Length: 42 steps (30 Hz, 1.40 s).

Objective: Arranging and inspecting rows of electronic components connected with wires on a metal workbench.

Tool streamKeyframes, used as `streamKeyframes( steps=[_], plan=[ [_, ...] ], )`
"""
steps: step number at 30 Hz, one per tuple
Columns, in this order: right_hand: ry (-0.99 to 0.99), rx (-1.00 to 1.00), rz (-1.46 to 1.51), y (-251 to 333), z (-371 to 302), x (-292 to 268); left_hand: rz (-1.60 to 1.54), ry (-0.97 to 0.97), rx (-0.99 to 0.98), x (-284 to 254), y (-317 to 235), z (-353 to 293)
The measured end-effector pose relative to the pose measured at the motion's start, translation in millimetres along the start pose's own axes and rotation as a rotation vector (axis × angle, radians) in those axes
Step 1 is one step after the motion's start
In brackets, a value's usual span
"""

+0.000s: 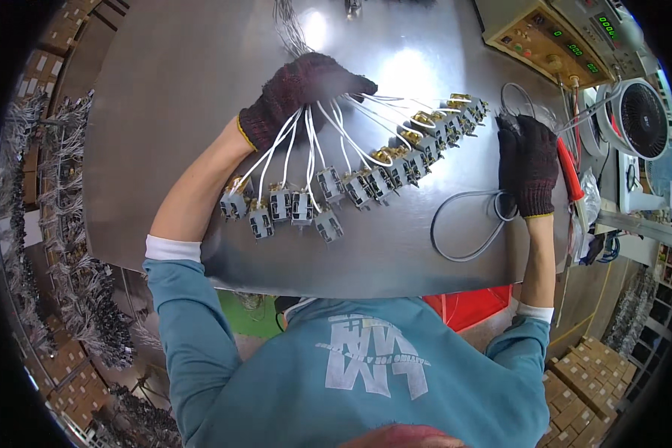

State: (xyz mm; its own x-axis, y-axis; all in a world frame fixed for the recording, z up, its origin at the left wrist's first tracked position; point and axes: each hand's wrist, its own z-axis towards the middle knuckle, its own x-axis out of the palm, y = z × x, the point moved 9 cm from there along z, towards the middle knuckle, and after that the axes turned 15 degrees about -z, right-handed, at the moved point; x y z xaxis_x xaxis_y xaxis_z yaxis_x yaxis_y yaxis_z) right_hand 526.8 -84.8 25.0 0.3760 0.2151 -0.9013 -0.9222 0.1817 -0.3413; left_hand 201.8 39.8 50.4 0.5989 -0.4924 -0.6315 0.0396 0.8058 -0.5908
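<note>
My left hand (306, 91), in a dark maroon-and-black glove, is closed around a bundle of white wires (341, 127) above the metal table. The wires fan out to a row of small grey blocks with brassy metal parts (358, 187), which curves from near my left forearm up to the right. The loose wire ends (290, 28) stick out beyond the hand. On the right, my right hand (529, 157), in the same kind of glove, rests low over the table with fingers bent. A grey cable (455, 257) loops out from under it; what its fingers hold is hidden.
At the far right stands a beige test instrument (549, 45) with green digits. A small fan (642, 119) and a red handle (569, 170) lie beyond my right hand. Wire bundles (75, 246) hang on racks at left. Cardboard boxes (593, 381) are stacked at lower right.
</note>
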Motion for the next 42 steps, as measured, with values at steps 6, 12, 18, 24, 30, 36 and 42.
streamKeyframes(
  steps=[6, 12, 18, 24, 30, 36, 42],
  plan=[
    [-0.041, 0.212, 0.823, -12.2, -16.5, -35.8, 0.029, 0.009, 0.058, 2.8, 7.2, -0.9],
    [0.213, 0.363, 1.184, -7.2, -9.1, -36.3, 0.119, -0.019, 0.007, 1.7, 14.4, -5.3],
    [0.328, 0.296, 1.137, 8.0, -5.2, -15.1, 0.094, -0.008, 0.002, 8.6, 15.3, -7.3],
    [0.036, 0.038, 0.919, 16.3, 7.4, -23.0, 0.086, -0.012, 0.03, 8.0, 18.8, -8.5],
    [-0.033, -0.112, 0.707, 16.7, 17.4, -30.9, 0.078, -0.005, -0.005, 1.5, 16.9, -4.2],
    [-0.013, -0.155, 0.673, 18.4, 12.2, -30.4, 0.091, 0.029, -0.048, 10.9, 22.8, -9.2],
    [-0.058, -0.228, 0.559, 14.5, 23.2, -38.7, 0.108, 0.001, -0.004, 5.4, 25.1, -0.1]
  ],
)
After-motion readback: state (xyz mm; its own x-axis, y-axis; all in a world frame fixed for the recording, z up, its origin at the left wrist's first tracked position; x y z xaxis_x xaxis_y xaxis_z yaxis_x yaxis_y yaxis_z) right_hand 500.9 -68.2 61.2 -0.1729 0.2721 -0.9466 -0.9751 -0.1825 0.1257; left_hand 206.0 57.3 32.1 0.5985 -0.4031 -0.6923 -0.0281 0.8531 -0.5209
